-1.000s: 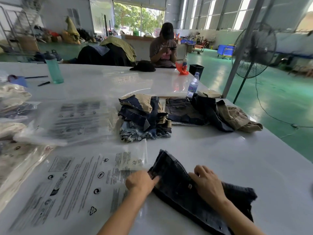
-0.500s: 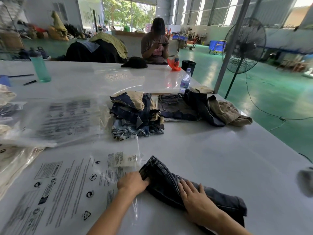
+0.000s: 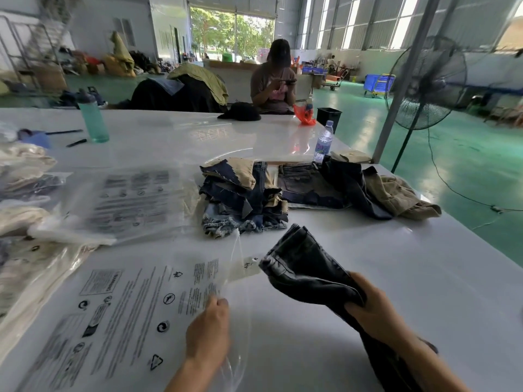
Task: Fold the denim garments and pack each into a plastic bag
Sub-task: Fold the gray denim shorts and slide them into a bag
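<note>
Nearest, the left hand (image 3: 208,332) pinches the open edge of a clear plastic bag printed with black warning text (image 3: 119,315) lying flat on the glossy white tabletop (image 3: 396,278). The right hand (image 3: 379,315) grips a folded dark denim garment (image 3: 305,267), lifted just beside the bag's mouth. Behind them sits a stack of folded blue and tan denim pieces (image 3: 240,199), with loose dark and khaki garments (image 3: 368,190) to its right.

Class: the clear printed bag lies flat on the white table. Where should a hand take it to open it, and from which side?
Pinch the upper film at the plastic bag's open mouth, its right-hand edge, coming from the right. That edge already lifts off the table beside the left hand, and faces the folded denim in the right hand.
</note>
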`<action>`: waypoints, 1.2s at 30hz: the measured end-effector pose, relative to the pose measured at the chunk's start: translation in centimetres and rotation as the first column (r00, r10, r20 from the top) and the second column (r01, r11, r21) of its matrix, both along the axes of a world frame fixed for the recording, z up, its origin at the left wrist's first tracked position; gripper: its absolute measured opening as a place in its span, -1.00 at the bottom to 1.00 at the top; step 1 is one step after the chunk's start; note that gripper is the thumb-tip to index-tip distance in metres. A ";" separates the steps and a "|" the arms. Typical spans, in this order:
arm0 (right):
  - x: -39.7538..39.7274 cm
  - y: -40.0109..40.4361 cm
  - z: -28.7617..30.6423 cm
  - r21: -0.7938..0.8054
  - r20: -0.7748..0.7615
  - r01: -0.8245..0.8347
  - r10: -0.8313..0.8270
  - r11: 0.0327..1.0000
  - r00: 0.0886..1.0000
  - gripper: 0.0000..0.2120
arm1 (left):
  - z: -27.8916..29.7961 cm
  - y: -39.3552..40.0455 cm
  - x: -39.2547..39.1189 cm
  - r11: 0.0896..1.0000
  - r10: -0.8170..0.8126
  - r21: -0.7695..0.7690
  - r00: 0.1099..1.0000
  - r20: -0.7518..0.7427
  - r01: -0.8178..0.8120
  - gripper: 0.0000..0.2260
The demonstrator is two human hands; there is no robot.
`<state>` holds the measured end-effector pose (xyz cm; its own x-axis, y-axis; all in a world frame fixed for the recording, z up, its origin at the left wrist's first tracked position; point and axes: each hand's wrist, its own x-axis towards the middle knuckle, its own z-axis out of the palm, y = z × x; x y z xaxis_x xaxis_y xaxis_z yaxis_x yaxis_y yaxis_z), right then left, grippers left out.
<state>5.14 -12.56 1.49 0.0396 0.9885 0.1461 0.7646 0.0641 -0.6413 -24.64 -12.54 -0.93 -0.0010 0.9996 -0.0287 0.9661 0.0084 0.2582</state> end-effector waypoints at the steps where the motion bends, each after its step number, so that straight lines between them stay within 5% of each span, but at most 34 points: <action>1: -0.4 -0.3 0.5 0.037 -0.089 -0.015 0.018 0.999 0.996 -0.48 | 0.2 -0.2 0.1 1.000 0.002 0.015 1.000 0.018 -0.002 -0.69; 5: -3.3 -1.5 1.9 0.043 -0.161 -0.174 0.179 0.984 0.971 -0.50 | 1.4 -0.7 0.0 0.997 0.013 0.077 0.995 0.096 -0.020 -0.62; 8: -4.6 -1.8 1.7 -0.099 -0.055 -0.289 0.285 0.952 0.957 -0.57 | 2.2 -1.2 -0.8 0.993 0.011 0.115 0.994 0.108 -0.024 -0.54; 15: -4.2 -1.1 0.5 -0.206 0.339 -0.211 0.272 0.956 0.901 -0.55 | 3.2 -2.2 -1.0 0.993 0.012 0.117 0.996 0.091 -0.023 -0.42; 19: -5.9 -0.8 0.9 -0.207 0.363 -0.298 0.356 0.932 0.861 -0.45 | 3.7 -2.7 0.9 0.994 -0.096 0.066 0.991 0.088 0.091 -0.39; 30: -13.7 2.2 0.8 -0.195 0.505 -0.403 0.444 0.894 0.740 -0.71 | 4.8 -3.7 2.0 0.963 -0.261 -0.035 0.956 0.136 0.268 -0.32; 33: -13.4 3.2 1.2 -0.268 0.445 -0.379 0.463 0.886 0.767 -0.74 | 5.0 -3.2 0.4 0.983 -0.181 0.009 0.978 0.104 0.181 -0.28; 36: -11.6 3.8 2.1 -0.394 0.172 -0.338 0.430 0.855 0.886 -0.87 | 5.1 -3.0 -0.9 0.989 -0.150 0.011 0.980 0.133 0.150 -0.28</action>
